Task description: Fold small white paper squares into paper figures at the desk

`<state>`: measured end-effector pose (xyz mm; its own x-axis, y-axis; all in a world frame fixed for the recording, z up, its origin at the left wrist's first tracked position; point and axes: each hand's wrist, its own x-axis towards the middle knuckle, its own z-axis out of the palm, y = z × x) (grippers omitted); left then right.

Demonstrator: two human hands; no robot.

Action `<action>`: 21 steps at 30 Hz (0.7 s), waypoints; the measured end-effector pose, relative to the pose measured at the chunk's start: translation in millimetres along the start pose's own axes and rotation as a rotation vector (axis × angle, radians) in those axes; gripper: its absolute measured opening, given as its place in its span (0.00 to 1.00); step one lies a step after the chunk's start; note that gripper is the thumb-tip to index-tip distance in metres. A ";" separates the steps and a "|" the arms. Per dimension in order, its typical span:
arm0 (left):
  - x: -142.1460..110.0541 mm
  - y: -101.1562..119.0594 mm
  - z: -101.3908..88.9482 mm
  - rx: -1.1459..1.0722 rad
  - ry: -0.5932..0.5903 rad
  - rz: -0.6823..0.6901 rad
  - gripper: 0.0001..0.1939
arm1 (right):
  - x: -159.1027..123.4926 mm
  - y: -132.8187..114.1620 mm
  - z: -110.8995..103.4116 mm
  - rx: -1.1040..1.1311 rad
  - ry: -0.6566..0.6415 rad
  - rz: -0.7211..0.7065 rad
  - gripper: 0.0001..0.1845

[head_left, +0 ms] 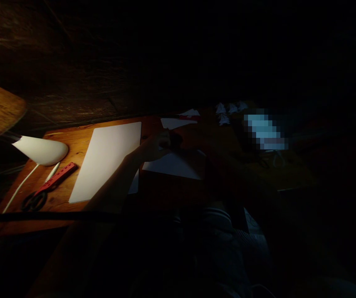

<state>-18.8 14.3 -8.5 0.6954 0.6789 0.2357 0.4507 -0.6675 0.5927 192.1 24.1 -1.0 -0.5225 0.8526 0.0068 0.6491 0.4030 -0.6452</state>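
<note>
My left hand (157,145) reaches in over the table with its fingers curled and pressed together; whatever they hold, if anything, is hidden. Close against it, in deep shadow, is my right hand (176,140), whose fingers I cannot make out. Just below both hands is a piece of white paper (174,165); whether either hand touches it is unclear. Under my left forearm lies a stack or sheet of white paper (109,153). Beyond the hands are smaller paper pieces (174,123) with a dark red object (190,118) on them.
A white lamp (42,150) with a cord stands on the wooden table (149,198) at left. Black-handled scissors (36,200) lie by a red slotted strip (58,179). Several small folded paper shapes (223,119) sit at the back right, near a blurred bright screen (265,131).
</note>
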 end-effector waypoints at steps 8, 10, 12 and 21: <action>3.9 3.9 2.8 0.074 0.011 0.056 0.04 | -0.2 -6.7 3.7 -0.008 -0.023 0.099 0.27; 3.9 2.6 4.9 0.081 0.025 0.030 0.07 | -1.4 -5.0 2.0 0.005 -0.032 0.065 0.27; 3.6 1.3 6.4 0.091 0.038 -0.001 0.09 | -2.3 -3.0 -0.1 0.007 -0.026 0.036 0.27; 2.9 3.9 7.7 0.057 0.061 -0.036 0.08 | -3.0 0.4 -4.8 0.035 -0.028 -0.037 0.26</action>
<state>-10.7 11.3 -11.4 0.6437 0.7190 0.2621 0.5074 -0.6573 0.5572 196.6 23.3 2.3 -0.5614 0.8275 0.0096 0.6099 0.4216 -0.6711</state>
